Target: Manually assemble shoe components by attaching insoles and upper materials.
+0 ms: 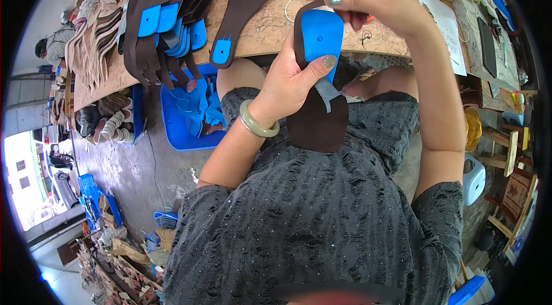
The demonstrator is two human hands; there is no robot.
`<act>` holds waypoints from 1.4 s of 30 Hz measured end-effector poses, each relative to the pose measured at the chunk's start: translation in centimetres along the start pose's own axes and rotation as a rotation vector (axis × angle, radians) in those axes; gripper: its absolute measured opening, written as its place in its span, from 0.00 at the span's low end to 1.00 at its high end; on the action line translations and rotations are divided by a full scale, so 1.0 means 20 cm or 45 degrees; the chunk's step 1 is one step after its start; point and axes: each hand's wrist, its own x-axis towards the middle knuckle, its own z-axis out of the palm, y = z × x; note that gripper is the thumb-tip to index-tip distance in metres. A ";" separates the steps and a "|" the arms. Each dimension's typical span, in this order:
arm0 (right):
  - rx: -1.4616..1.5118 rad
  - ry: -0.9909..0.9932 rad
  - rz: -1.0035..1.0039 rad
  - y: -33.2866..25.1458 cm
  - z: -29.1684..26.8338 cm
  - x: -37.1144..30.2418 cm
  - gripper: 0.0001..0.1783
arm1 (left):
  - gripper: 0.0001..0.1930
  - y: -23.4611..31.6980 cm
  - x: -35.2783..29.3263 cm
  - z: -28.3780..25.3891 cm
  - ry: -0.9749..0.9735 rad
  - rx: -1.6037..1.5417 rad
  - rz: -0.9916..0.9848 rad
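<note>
Brown, blue-faced, foot-shaped insole (pixel 322 37): pointed away lengthwise.
Left hand (pixel 287 85): clasped its middle.
Right hand (pixel 376 5): pinched far rim.

Count, by kind. Hands: two, the left hand (pixel 287 83) and the right hand (pixel 374 3). Bracelets: one pale bangle (pixel 259 121). Held: one brown insole (pixel 318 127) bearing one blue piece (pixel 322 32). Table (pixel 270 35): one, with one separate flat insole (pixel 244 9) carrying one blue patch (pixel 221 52). Heaped insoles (pixel 135 46): one pile; overlap prevents an exact tally, though at least four blue pads (pixel 149 20) show. Blue bins: two near the table, a scrap bin (pixel 172 132) and a shoe bin (pixel 138 112).
</note>
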 end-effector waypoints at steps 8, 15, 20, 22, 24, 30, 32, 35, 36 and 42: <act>0.185 0.061 -0.121 0.09 -0.05 -0.09 0.20 | 0.28 0.20 0.11 -0.16 -0.343 0.540 -0.118; 0.521 -0.107 -0.018 0.22 0.16 -0.19 0.24 | 0.30 0.35 0.19 -0.26 -0.904 1.318 -0.311; 0.442 0.116 0.105 0.16 0.26 -0.21 0.15 | 0.24 0.35 0.23 -0.23 -1.107 1.331 -0.450; 0.455 0.179 0.121 0.13 0.25 -0.23 0.14 | 0.23 0.34 0.22 -0.23 -1.143 1.321 -0.426; 0.497 0.308 0.095 0.13 0.25 -0.23 0.11 | 0.24 0.35 0.20 -0.22 -1.111 1.271 -0.408; 0.687 0.517 0.004 0.12 0.23 -0.26 0.09 | 0.25 0.39 0.19 -0.19 -0.983 1.087 -0.387; 0.705 0.549 -0.024 0.13 0.23 -0.26 0.09 | 0.27 0.36 0.17 -0.20 -0.940 1.079 -0.352; 0.785 0.571 -0.120 0.14 0.24 -0.25 0.09 | 0.26 0.31 0.14 -0.21 -0.834 0.954 -0.256; 0.792 0.585 -0.140 0.14 0.25 -0.25 0.09 | 0.25 0.29 0.13 -0.22 -0.773 0.836 -0.195; 0.875 0.689 -0.203 0.14 0.29 -0.21 0.09 | 0.30 0.23 0.10 -0.20 -0.613 0.576 -0.167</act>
